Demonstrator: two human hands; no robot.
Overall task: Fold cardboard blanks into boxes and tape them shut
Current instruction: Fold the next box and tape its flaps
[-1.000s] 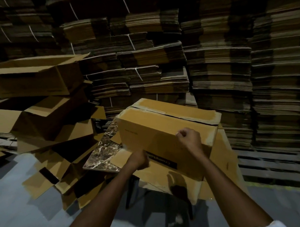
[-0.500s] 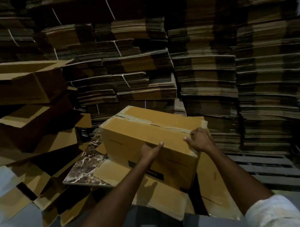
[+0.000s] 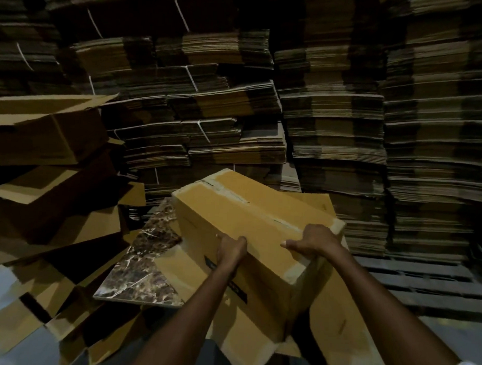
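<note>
A folded brown cardboard box (image 3: 244,212) with clear tape along its top seam sits tilted on a marble-patterned board (image 3: 147,263), over flat cardboard blanks (image 3: 336,325). My left hand (image 3: 230,249) grips the box's near top edge, fingers curled over it. My right hand (image 3: 313,240) holds the top near the right corner, thumb stretched out to the left along the near edge. A black printed label on the box's front face is partly hidden by my left forearm.
Tall stacks of bundled flat cardboard blanks (image 3: 332,109) fill the back and right. Several assembled open boxes (image 3: 45,131) are piled at left, with loose flaps on the grey floor (image 3: 1,277). A wooden pallet (image 3: 422,281) lies at right.
The box has swung round and tilted, its right corner now nearer me. My left hand went from the front face to gripping the top edge; my right hand stayed by the right corner.
</note>
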